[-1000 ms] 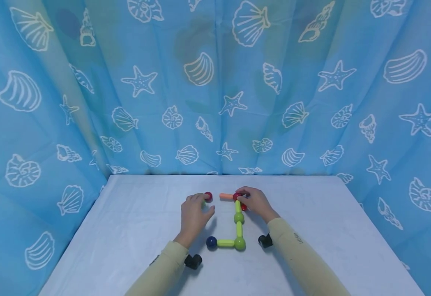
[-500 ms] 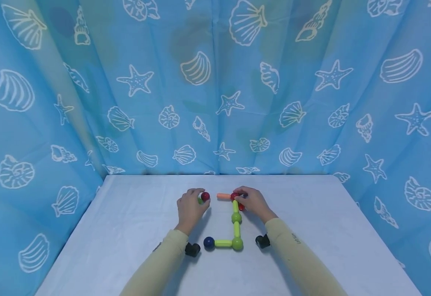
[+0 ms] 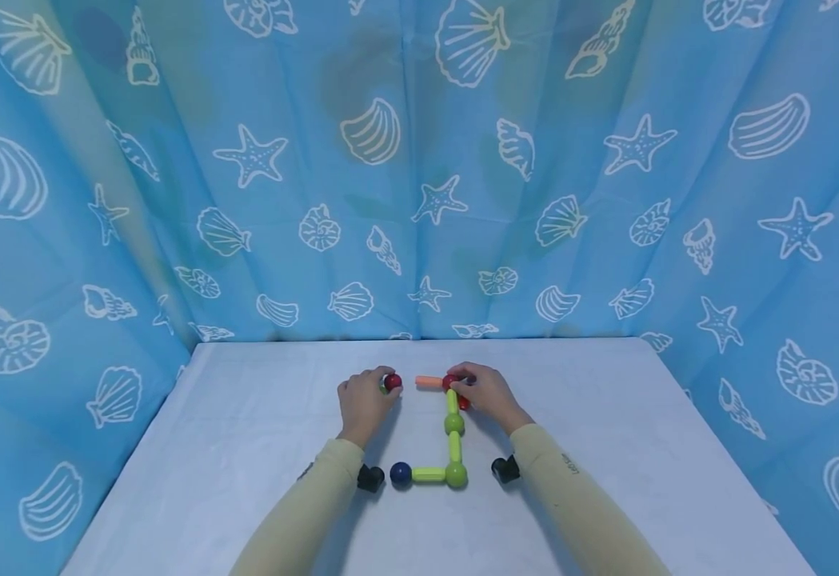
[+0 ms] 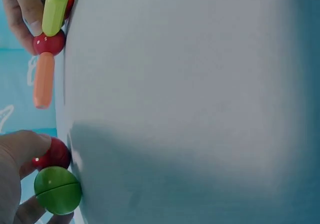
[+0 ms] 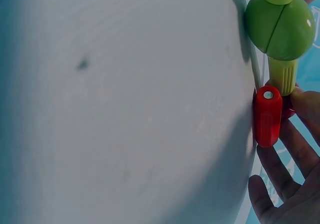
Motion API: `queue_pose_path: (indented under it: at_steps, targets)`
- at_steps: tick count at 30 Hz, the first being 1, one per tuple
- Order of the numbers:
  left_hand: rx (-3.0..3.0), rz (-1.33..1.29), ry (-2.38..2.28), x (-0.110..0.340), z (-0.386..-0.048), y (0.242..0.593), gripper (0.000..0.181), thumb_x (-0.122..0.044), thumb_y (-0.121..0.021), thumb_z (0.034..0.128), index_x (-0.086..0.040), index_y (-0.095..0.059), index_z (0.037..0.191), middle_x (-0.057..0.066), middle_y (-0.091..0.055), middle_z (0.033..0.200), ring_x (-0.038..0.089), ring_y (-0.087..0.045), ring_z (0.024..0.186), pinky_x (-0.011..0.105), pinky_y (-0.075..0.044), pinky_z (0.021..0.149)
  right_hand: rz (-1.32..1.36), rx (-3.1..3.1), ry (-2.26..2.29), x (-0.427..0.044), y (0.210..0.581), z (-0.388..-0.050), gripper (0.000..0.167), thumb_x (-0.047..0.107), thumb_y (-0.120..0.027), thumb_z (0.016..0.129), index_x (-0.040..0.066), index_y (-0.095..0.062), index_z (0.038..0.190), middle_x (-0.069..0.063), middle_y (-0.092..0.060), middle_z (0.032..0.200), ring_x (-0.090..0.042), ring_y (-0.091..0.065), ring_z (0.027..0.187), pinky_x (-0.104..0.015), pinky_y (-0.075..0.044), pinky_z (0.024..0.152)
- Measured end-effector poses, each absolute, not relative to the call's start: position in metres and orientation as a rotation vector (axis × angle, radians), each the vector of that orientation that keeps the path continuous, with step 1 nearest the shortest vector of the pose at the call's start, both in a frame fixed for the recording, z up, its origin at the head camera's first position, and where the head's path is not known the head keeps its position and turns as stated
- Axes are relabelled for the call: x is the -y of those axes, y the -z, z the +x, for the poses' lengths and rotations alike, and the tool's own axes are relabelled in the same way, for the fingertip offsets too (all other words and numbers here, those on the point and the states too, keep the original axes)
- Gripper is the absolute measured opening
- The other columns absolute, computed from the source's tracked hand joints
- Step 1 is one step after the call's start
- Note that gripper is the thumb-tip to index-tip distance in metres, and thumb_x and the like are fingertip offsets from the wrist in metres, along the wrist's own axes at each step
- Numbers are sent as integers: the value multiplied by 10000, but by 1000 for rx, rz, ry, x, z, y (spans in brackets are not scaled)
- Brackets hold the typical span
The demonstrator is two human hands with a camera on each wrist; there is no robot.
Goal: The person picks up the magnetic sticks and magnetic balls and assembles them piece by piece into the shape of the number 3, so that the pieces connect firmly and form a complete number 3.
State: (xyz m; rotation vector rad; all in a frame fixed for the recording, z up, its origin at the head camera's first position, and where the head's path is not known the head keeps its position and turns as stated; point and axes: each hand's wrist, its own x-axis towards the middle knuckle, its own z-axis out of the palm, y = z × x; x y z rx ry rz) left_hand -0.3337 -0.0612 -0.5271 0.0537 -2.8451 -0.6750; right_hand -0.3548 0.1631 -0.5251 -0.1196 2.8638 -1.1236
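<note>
Thumb and fingers of the left hand (image 3: 364,404) have closed since a second ago and now pinch a red ball (image 4: 56,154) just beside a green ball (image 4: 57,190). A blue curtain (image 3: 419,240) hangs beyond the white table (image 3: 246,416). To the right, the right hand (image 3: 487,392) pinches a second red ball (image 4: 44,44) at the far end of a lime chain (image 3: 455,446), which bends left at its near end to a navy ball (image 3: 401,474). An orange rod (image 4: 43,82) points left; a red rod (image 5: 268,119) sits just right of the chain.
</note>
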Motion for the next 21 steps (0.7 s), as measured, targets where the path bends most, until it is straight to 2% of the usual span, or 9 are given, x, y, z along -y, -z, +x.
queue_pose_path:
  at_steps: [21]
  targets:
    - [2799, -51, 920, 58, -334, 535, 342, -239, -810, 885, -196, -722, 1212, 38, -729, 1121, 293, -607, 1138, 520, -419, 1042, -129, -2878, 1110, -164, 526, -356, 293, 175, -723, 954, 206, -700, 1244, -21, -685, 1167, -225, -604, 1083, -391, -544, 938]
